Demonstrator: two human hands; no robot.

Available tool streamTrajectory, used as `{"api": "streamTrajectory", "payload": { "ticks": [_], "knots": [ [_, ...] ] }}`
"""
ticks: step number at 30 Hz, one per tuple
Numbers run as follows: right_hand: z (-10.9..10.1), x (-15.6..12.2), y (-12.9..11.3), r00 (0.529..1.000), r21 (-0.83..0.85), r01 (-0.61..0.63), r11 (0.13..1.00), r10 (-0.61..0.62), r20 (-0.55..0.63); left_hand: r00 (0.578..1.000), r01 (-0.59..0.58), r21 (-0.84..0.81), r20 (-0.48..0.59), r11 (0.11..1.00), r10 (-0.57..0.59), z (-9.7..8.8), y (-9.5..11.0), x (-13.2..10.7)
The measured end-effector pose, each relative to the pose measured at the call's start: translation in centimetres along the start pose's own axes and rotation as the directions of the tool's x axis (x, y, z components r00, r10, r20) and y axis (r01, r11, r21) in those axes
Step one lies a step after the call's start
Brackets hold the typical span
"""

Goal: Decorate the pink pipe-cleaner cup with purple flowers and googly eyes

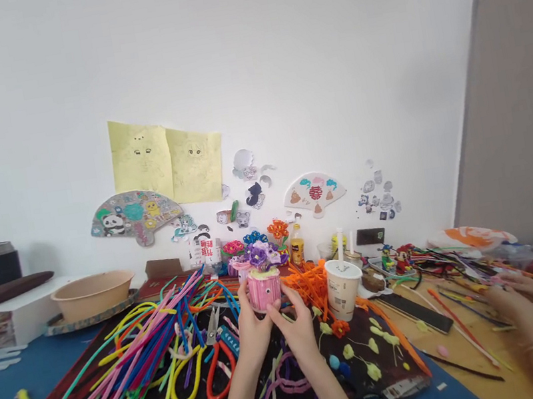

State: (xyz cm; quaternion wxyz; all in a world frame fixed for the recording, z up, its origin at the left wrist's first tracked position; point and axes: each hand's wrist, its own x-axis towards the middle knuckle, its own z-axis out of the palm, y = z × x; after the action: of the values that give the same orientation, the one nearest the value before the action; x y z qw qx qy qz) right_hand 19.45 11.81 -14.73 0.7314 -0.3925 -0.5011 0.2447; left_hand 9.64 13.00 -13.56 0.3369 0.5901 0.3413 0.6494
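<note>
Two hands frame one small pink pot (265,292) from opposite sides, so the relation that matters is simple: the pot lies squarely between them, straight ahead of the wrists, and neither hand is clearly nearer. The left hand (252,328) curves along the pot's left side, the right hand (297,326) along its right, and both thumbs come together low on the front face — just below a small round eye (267,291) stuck there. The fingers are narrowed to the pot's width and hold it lightly, by the look of it; whatever fingertips wrap behind are hidden, and I cannot tell whether the base rests on the dark mat (315,347) or is held just above it. Pot and purple flowers (261,254) together make a shape taller than wide, its long axis upright, with the blooms rising clear above the grip and leaning over the rim. Close to the left forearm lie red-handled scissors (220,369), blades pointing away from the wearer, and beyond them a loose heap of coloured stems (129,356). On the other side, a paper cup (344,291) stands near the right hand, with orange stems (310,285) between cup and pot. Farther right — well apart — a co-worker's hand (508,304) shows blurred.
</note>
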Motion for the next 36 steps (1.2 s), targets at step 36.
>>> {"api": "streamTrajectory", "payload": {
  "ticks": [36],
  "knots": [
    [-0.6,1.2,-0.5,0.980,0.479,-0.196,0.856,0.180,0.079,0.995,0.019,-0.234,0.099,0.972,0.004,-0.3,2.0,0.0]
  ]
}}
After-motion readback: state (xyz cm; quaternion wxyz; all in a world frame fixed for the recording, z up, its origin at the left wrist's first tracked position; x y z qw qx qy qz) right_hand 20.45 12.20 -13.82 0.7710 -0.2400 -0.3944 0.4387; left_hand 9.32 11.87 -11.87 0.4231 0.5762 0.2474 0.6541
